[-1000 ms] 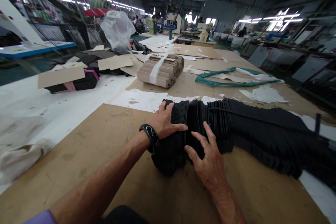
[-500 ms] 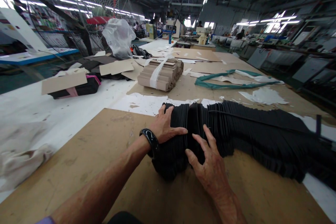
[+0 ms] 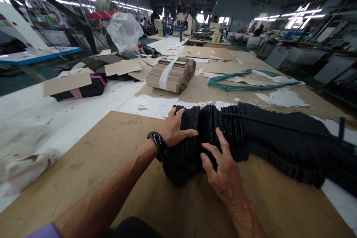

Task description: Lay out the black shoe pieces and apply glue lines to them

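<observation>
A long row of black fabric-like pieces (image 3: 279, 134), stood on edge and packed side by side, runs from the middle of the bench to the right edge of view. Over its left end lies my left hand (image 3: 176, 128), fingers spread across the top and thumb stretched to the right; a shiny black bangle (image 3: 158, 144) circles that wrist. A dark gap shows in the row just right of the thumb. At this gap my right hand (image 3: 221, 163) has its fingers apart, the tips at the near side of the pieces. Neither hand is closed round anything.
Brown board (image 3: 106, 163) covers the near bench. Beyond the row sit a tied bundle of cardboard strips (image 3: 170, 76), a green strap loop (image 3: 223, 85) and paper scraps (image 3: 281, 97). At left are a black bundle (image 3: 80, 92), a clear plastic bag (image 3: 124, 33) and cream cloth (image 3: 29, 169).
Several black pieces beside the gap have shifted to the right and the gap looks a little wider. My right hand has moved slightly; my left hand stays on the row's left end.
</observation>
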{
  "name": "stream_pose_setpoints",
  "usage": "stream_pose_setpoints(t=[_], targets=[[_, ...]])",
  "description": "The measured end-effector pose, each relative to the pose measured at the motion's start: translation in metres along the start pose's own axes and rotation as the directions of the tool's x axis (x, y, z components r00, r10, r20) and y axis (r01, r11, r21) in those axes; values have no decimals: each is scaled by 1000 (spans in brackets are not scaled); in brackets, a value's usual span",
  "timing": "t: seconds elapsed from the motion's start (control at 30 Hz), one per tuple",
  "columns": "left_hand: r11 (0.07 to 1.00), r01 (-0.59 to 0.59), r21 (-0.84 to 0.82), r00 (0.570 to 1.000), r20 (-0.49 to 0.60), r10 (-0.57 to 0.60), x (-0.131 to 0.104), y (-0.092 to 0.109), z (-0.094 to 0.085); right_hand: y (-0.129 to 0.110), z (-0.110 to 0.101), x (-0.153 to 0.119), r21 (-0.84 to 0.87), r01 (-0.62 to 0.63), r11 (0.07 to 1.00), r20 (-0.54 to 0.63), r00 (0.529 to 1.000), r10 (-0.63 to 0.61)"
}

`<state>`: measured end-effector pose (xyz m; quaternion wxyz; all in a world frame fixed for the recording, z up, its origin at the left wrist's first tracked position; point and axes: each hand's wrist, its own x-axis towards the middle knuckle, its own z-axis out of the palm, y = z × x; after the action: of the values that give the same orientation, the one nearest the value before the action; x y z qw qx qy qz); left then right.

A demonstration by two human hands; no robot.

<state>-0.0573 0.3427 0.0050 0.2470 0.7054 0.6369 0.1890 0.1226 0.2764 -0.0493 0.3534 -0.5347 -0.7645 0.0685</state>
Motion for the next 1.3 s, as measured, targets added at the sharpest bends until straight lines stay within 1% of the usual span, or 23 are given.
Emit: stream_pose_setpoints(t=[0.2, 0.33, 0.7, 0.93, 1.1, 1.3], targets=[[1000, -2, -6, 1000, 0, 2, 0, 0, 0, -8, 3, 1, -71, -58, 996, -13, 998, 57], [1000, -12, -17, 1000, -7, 11, 0, -1, 1, -10, 4, 1, -90, -66, 994, -18, 998, 65], [999, -17, -36, 1000, -13, 17, 0, -3, 1, -6, 5, 0, -75, -30, 997, -28, 999, 28], [999, -14, -32, 1000, -26, 14, 1, -2, 1, -2, 4, 1, -75, 11, 997, -8, 1000, -11], [999, -10, -36, 1000, -14, 10, 1, -2, 1, -4, 1, 1, -38, -17, 999, 25, 1000, 18], [999, -13, -34, 1000, -27, 12, 0, -2, 1, -11, 4, 2, -87, -66, 994, 16, 998, 68]])
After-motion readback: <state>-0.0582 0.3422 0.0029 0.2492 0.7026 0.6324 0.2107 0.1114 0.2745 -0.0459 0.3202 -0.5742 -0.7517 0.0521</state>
